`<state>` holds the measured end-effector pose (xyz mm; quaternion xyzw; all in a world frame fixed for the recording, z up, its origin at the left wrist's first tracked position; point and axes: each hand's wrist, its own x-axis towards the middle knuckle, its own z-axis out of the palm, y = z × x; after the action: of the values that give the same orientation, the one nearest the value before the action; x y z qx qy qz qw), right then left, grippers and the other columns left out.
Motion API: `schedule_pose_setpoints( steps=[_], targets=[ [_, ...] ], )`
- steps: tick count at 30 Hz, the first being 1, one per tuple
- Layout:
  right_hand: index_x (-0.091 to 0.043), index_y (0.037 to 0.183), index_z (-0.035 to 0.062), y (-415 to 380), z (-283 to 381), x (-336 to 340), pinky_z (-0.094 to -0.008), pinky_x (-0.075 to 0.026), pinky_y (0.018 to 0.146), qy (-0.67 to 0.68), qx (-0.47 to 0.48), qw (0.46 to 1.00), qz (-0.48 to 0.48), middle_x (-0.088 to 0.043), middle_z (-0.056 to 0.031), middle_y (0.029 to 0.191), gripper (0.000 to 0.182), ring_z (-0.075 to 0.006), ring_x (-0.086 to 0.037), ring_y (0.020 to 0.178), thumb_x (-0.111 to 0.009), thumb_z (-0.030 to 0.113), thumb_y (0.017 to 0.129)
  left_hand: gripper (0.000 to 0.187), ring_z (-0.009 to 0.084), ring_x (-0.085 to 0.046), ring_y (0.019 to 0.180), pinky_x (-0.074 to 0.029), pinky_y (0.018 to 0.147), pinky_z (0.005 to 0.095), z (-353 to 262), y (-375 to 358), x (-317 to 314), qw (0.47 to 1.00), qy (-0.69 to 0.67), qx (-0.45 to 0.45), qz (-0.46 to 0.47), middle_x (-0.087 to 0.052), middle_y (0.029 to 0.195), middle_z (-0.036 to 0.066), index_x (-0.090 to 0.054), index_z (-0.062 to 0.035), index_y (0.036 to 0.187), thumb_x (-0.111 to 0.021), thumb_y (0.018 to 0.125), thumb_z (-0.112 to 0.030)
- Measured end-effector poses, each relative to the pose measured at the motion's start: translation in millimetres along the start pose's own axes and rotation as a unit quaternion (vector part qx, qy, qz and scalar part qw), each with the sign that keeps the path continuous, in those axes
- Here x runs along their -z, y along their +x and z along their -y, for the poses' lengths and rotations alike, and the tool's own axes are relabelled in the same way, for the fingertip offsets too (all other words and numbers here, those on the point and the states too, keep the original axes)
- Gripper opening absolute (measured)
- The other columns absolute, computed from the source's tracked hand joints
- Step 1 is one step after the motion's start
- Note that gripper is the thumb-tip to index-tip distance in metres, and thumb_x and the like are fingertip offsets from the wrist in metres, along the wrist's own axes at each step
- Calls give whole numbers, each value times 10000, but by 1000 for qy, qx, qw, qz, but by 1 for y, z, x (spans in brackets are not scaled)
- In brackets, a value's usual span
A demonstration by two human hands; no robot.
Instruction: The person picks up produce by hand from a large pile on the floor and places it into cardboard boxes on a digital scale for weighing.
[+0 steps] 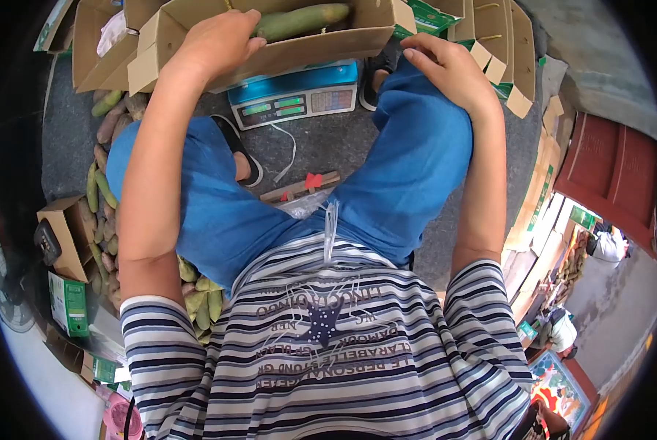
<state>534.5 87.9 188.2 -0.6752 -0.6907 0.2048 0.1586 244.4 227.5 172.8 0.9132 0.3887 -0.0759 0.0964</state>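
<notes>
Cardboard box cropped above, left fingers perhaps touching green vegetable

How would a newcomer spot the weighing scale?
Start at the person's blue trousers. Between the legs, partly hidden by the open cardboard box, sits the scale. Unlike that plain brown box, it has a bright blue top and green displays.

A dark grey floor carries a blue-topped scale at the far middle, its white cord curling nearer. Long tubers lie heaped along the left, and black shoes rest either side of the scale.
</notes>
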Motion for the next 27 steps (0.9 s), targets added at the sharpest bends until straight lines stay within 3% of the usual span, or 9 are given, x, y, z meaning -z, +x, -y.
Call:
schedule_pose_setpoints(
  steps=[9, 12, 18, 21, 27],
  targets=[
    [-630, 1019, 52, 3, 3, -1, -382, -473, 793, -14, -17, 1000, 1, -647, -173, 947, 275, -332, -613, 898, -532, 265, 875, 325, 351, -559, 973, -456, 807, 438, 12, -1, -5, 999, 7, 24, -44, -588, 1008, 174, -523, -57, 1101, -554, 864, -277],
    [-589, 1065, 22, 4, 4, 1, -329, -463, 787, -26, -21, 999, 29, -649, -144, 954, 272, -272, -616, 877, -524, 226, 898, 317, 354, -562, 962, -455, 805, 440, 7, -2, -3, 999, -2, 17, -29, -589, 994, 179, -525, -54, 1098, -549, 867, -270],
    [-591, 1081, 31, 5, -2, 0, -323, -469, 770, -15, -20, 999, 30, -652, -138, 951, 281, -252, -618, 858, -525, 234, 898, 303, 360, -562, 952, -451, 804, 443, 8, 0, -7, 999, -8, -11, -37, -592, 979, 185, -524, -42, 1081, -532, 876, -264],
    [-629, 1033, 53, 6, -3, -2, -365, -467, 820, -4, -16, 1000, 18, -649, -159, 974, 281, -310, -615, 921, -536, 266, 876, 302, 361, -562, 954, -450, 806, 444, 8, 0, -10, 999, -2, -16, -38, -593, 986, 187, -523, -40, 1077, -525, 879, -268],
    [-628, 1030, 48, 7, 0, -2, -364, -464, 821, 1, -21, 999, 25, -648, -161, 975, 280, -311, -614, 920, -532, 263, 878, 296, 362, -561, 954, -449, 806, 446, 11, -4, -13, 997, -7, -32, -70, -595, 975, 190, -521, -45, 1079, -519, 880, -264]
  ],
)
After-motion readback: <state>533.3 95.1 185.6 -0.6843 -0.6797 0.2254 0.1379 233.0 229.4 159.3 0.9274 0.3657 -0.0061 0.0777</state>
